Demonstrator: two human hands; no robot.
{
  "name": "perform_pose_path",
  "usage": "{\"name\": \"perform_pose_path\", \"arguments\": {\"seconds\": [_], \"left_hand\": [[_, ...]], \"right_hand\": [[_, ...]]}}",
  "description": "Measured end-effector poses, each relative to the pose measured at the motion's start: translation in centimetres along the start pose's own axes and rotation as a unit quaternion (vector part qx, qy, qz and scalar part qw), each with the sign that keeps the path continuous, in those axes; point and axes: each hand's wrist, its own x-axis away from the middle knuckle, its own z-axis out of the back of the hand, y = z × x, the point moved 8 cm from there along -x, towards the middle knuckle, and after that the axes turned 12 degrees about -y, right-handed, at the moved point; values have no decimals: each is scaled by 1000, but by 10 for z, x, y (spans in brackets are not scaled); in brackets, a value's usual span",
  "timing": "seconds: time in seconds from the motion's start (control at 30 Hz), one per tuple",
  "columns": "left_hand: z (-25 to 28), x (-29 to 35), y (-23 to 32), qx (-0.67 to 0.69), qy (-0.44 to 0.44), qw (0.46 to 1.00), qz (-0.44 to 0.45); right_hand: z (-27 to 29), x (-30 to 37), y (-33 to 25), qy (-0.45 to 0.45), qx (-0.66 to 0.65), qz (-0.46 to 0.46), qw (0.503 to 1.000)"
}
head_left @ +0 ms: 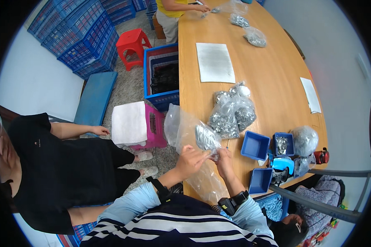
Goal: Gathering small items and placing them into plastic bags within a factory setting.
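Note:
Over the near left edge of the table, my left hand (pixel 191 161) and my right hand (pixel 224 162) are close together, both closed on a clear plastic bag. Small silvery metal parts (pixel 206 137) show inside it, just beyond my fingers. More loose clear plastic (pixel 173 126) spreads to the left of the parts, and another stretch of clear film (pixel 206 181) hangs below my hands. I cannot tell whether these are one bag or several. Filled clear bags of metal parts (pixel 231 113) lie bunched on the table beyond my hands.
Right of my hands stand blue bins (pixel 255 145), one holding metal parts (pixel 281 145). A round filled bag (pixel 304 140) sits farther right. A person in black (pixel 49 173) stands at my left, near a pink stool (pixel 154 125). A blue crate (pixel 160 96) adjoins the table (pixel 272 70).

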Motion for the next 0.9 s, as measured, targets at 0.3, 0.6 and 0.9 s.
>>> {"name": "perform_pose_path", "arguments": {"seconds": [0.3, 0.6, 0.9], "left_hand": [[30, -18, -12, 48, -15, 999, 13], [-17, -6, -2, 238, -129, 962, 31], [62, 22, -27, 54, 166, 981, 89]], "right_hand": [[-40, -8, -16, -235, 247, -12, 940], [-26, -21, 49, -250, 343, 19, 905], [-84, -28, 33, -196, 30, -63, 978]]}}
